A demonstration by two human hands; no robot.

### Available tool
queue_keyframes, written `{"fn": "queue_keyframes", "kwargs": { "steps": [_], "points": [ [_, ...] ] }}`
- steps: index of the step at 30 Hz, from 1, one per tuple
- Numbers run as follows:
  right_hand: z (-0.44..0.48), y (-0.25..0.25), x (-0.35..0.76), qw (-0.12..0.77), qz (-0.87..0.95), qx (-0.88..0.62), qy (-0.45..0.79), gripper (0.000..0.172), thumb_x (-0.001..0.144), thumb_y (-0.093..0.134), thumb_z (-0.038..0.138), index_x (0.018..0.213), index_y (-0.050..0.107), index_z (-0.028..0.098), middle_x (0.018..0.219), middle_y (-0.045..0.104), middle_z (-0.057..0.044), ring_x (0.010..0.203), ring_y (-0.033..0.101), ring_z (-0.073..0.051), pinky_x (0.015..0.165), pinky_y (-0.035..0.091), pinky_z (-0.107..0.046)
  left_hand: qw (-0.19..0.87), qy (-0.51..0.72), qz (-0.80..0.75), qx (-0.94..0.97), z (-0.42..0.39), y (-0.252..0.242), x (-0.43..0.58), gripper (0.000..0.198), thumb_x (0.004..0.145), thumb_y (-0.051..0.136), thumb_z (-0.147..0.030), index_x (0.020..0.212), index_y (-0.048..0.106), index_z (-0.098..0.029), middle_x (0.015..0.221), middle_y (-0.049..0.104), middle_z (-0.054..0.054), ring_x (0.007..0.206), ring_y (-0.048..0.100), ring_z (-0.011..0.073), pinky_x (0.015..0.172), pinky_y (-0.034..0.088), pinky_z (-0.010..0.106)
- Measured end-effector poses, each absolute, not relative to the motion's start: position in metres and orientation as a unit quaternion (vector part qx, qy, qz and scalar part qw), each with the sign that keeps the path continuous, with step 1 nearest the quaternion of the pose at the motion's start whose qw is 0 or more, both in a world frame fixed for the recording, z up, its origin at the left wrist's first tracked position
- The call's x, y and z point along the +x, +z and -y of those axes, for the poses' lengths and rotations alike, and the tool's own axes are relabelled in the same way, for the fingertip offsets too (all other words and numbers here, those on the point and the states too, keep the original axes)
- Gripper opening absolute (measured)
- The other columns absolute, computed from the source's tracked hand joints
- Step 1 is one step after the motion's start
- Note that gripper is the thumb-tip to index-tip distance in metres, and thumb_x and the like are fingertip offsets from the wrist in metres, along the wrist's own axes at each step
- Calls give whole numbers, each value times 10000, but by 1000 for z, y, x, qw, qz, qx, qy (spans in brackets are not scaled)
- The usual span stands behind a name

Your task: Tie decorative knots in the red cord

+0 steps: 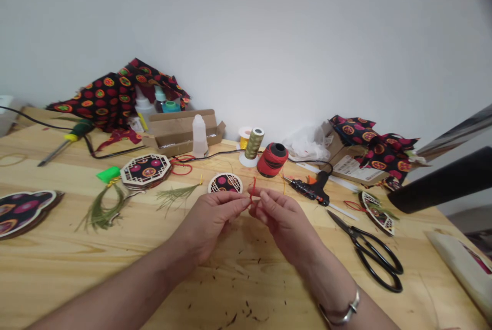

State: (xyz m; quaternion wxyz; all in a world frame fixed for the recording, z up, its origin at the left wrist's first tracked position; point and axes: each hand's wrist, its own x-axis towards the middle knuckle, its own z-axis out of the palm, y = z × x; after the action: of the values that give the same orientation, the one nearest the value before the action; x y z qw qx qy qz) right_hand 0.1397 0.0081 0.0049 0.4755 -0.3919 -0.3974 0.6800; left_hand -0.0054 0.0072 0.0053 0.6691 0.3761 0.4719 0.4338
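Note:
My left hand (210,220) and my right hand (280,217) meet over the middle of the wooden table (96,258), fingertips pinched together on a short piece of red cord (252,190). Both hands are closed on it. Just beyond the fingers lies a small round wooden lattice ornament (225,183) with dark patterned fabric inside. A red cord spool (272,159) and an olive-gold thread spool (254,143) stand a little farther back. My right wrist wears a silver bracelet (348,310).
Black scissors (369,250) and a black glue gun (310,188) lie to the right. A larger octagonal ornament (146,168), green tassels (103,209), a screwdriver (65,141), cardboard boxes (180,129), bottles and patterned fabric (111,91) crowd the back and left. A dark lamp arm (442,181) juts in at the right.

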Motion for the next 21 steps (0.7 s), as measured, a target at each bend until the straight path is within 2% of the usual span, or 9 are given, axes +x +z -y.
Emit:
{"fn": "queue_keyframes", "kwargs": {
  "steps": [3, 5, 7, 9, 12, 18, 21],
  "points": [
    [-11, 7, 144, 452, 414, -430, 662, 286, 741, 615, 375, 892, 629, 132, 469, 410, 70, 468, 390, -88, 559, 334, -256, 669, 442, -474, 363, -8, 5, -6, 129, 666, 692, -297, 689, 701, -171, 428, 391, -84, 402, 252, 34, 381, 169, 168],
    [-13, 6, 146, 419, 480, -510, 578, 267, 761, 578, 402, 789, 641, 144, 460, 412, 56, 453, 374, -98, 520, 312, -259, 669, 445, -477, 355, -8, 7, -5, 143, 656, 698, -305, 678, 692, -163, 416, 362, -90, 398, 245, 36, 380, 166, 170],
    [-14, 5, 148, 405, 566, -569, 438, 275, 783, 546, 401, 694, 647, 161, 521, 494, 12, 519, 427, -128, 544, 327, -274, 671, 443, -481, 350, -8, 8, -5, 144, 643, 708, -302, 661, 687, -160, 409, 361, -91, 395, 251, 38, 382, 174, 173],
    [-13, 4, 148, 418, 625, -559, 350, 258, 803, 525, 365, 689, 663, 180, 669, 598, -35, 668, 509, -170, 649, 372, -297, 671, 440, -482, 352, -8, 9, -4, 129, 636, 712, -290, 644, 688, -163, 397, 363, -92, 392, 257, 39, 385, 185, 177],
    [-12, 5, 145, 431, 620, -507, 415, 232, 809, 520, 331, 722, 676, 183, 811, 651, -51, 802, 552, -191, 758, 397, -310, 672, 434, -479, 363, -7, 9, -4, 96, 639, 708, -270, 655, 702, -176, 428, 440, -76, 403, 288, 43, 397, 203, 185],
    [-9, 6, 138, 445, 480, -420, 628, 214, 749, 605, 360, 753, 683, 160, 677, 623, -14, 649, 550, -139, 705, 431, -307, 659, 425, -483, 390, -6, 9, -4, 94, 656, 691, -270, 642, 717, -181, 446, 494, -62, 419, 325, 55, 426, 223, 203],
    [-9, 6, 139, 446, 442, -394, 671, 203, 711, 651, 334, 810, 687, 160, 634, 606, -2, 546, 524, -100, 599, 433, -267, 664, 421, -471, 399, -5, 9, -4, 108, 672, 674, -278, 650, 721, -183, 473, 533, -53, 424, 339, 59, 436, 232, 207]
  ]
}}
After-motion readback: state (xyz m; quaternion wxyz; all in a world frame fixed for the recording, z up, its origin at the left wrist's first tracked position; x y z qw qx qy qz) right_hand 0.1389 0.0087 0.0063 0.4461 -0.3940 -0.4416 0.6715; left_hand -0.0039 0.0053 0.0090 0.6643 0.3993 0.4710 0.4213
